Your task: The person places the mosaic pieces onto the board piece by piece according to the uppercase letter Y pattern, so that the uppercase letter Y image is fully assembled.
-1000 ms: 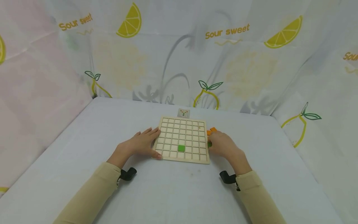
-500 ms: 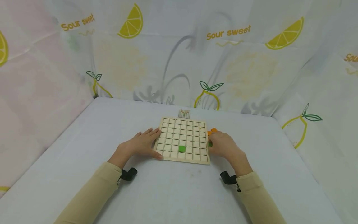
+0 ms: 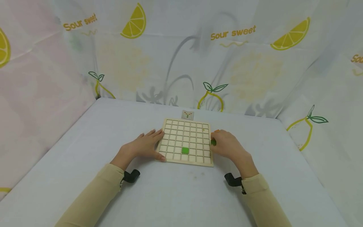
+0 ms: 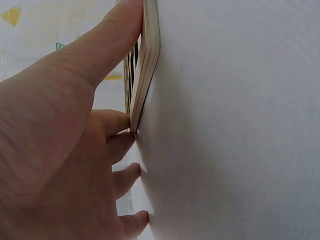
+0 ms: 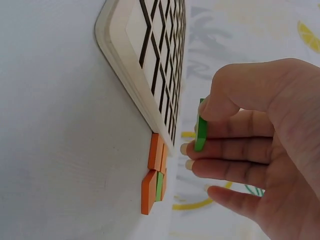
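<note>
A square wooden grid board (image 3: 178,158) lies on the white table, with one green tile (image 3: 185,150) set in a cell near its front edge. My left hand (image 3: 144,145) rests at the board's left side, thumb on the front corner and fingers spread along the edge. In the right wrist view, my right hand (image 5: 250,130) pinches a green square tile (image 5: 201,131) between thumb and fingers, raised off the table. Below it, several orange tiles (image 5: 148,192) and another green tile (image 5: 159,186) lie against the board's right edge, mostly hidden in the head view.
A small printed pattern card (image 3: 187,115) lies just behind the board. White cloth with lemon prints (image 3: 210,101) hangs around the back and sides of the table (image 3: 181,195). Each wrist carries a black camera mount (image 3: 233,179).
My right hand has lifted slightly from the loose tiles with a green tile pinched in it, and now covers more of the orange ones. The left hand stays at the board.
</note>
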{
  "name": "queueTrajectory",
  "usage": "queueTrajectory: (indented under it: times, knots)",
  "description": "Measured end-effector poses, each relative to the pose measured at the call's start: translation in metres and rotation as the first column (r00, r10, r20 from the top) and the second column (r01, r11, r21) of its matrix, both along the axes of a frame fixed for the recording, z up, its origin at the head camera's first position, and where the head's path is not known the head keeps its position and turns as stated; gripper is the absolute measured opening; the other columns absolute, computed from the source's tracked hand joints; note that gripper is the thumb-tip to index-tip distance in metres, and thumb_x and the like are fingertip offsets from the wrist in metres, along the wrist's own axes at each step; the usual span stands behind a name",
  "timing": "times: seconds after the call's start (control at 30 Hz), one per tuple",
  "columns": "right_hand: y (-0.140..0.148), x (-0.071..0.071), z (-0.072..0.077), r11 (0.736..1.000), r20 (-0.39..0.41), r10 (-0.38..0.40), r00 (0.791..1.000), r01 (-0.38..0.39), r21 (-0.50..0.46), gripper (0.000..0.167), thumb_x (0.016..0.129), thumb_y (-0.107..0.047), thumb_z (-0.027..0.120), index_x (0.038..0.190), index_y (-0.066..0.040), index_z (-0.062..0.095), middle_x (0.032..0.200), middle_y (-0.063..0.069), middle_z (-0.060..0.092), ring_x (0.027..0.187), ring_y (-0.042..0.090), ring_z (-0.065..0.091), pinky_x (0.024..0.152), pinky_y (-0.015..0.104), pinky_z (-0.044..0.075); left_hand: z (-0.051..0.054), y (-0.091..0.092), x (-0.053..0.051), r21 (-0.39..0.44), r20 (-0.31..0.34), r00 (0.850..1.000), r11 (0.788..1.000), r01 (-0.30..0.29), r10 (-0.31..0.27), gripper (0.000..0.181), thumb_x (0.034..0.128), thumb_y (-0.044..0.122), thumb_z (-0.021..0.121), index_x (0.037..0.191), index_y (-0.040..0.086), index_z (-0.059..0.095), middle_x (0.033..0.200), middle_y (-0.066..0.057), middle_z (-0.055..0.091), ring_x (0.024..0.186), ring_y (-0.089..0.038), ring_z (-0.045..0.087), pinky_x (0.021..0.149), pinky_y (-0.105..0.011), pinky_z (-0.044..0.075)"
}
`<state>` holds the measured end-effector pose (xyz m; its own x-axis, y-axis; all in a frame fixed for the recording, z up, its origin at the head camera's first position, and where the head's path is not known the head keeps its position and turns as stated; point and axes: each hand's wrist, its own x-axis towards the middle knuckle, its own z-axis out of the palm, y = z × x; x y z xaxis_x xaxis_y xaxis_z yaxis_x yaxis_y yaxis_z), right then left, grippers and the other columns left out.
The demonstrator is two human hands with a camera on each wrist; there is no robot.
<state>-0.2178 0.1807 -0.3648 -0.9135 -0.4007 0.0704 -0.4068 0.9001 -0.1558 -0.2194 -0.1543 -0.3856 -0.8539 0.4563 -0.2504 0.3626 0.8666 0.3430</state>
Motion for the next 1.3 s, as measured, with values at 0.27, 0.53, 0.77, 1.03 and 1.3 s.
queueTrajectory:
  times: [0.27,0.53,0.77,1.03,1.3]
  knots:
    - [-0.006,-0.004,0.0,0.999,0.003,0.026,1.0,-0.026,-0.037,0.004,0.08,-0.008,0.064,0.08,-0.011,0.063,0.077,0.0,0.058,0.075,0.017,0.05,0.068,0.032,0.044,-0.001,0.0,-0.002,-0.005,0.003,1.0,1.0,-0.005,0.005,0.12,0.0731,0.07,0.074,0.16,0.011,0.015,0.169,-0.007,0.011,0.155,-0.038,0.008,0.119,-0.069,0.012]
    - [-0.012,-0.005,0.002,0.994,-0.022,0.068,0.997,-0.07,-0.079,0.009,0.079,-0.007,0.063,0.087,-0.008,0.066,0.082,0.002,0.062,0.082,0.02,0.054,0.074,0.035,0.047,-0.005,-0.001,-0.002,-0.001,0.005,1.0,1.0,-0.009,0.009,0.122,0.0717,0.072,0.073,0.161,0.012,0.015,0.169,-0.007,0.01,0.156,-0.038,0.008,0.119,-0.069,0.011]
    - [-0.014,-0.008,0.002,0.993,-0.023,0.076,0.997,-0.078,-0.086,0.009,0.079,-0.007,0.063,0.088,-0.007,0.067,0.083,0.002,0.061,0.082,0.019,0.053,0.074,0.034,0.047,-0.004,0.0,-0.003,-0.003,0.005,1.0,1.0,-0.007,0.008,0.122,0.0723,0.071,0.074,0.161,0.013,0.014,0.169,-0.006,0.009,0.156,-0.037,0.007,0.12,-0.069,0.011]
    - [-0.017,-0.01,0.004,0.993,-0.022,0.071,0.997,-0.072,-0.09,0.015,0.081,-0.01,0.063,0.094,-0.005,0.069,0.087,0.003,0.064,0.087,0.02,0.055,0.079,0.036,0.05,-0.002,0.0,-0.003,-0.012,0.005,1.0,1.0,-0.005,0.005,0.121,0.0735,0.07,0.073,0.161,0.011,0.014,0.169,-0.007,0.009,0.156,-0.038,0.007,0.119,-0.069,0.011]
    - [-0.022,-0.012,0.001,0.991,-0.033,0.105,0.994,-0.108,-0.085,0.008,0.085,-0.012,0.066,0.091,-0.007,0.069,0.087,0.002,0.064,0.088,0.019,0.057,0.08,0.035,0.051,0.0,0.001,-0.001,-0.003,0.015,1.0,1.0,-0.008,0.008,0.12,0.0741,0.068,0.075,0.16,0.01,0.015,0.169,-0.009,0.01,0.155,-0.04,0.008,0.119,-0.07,0.011]
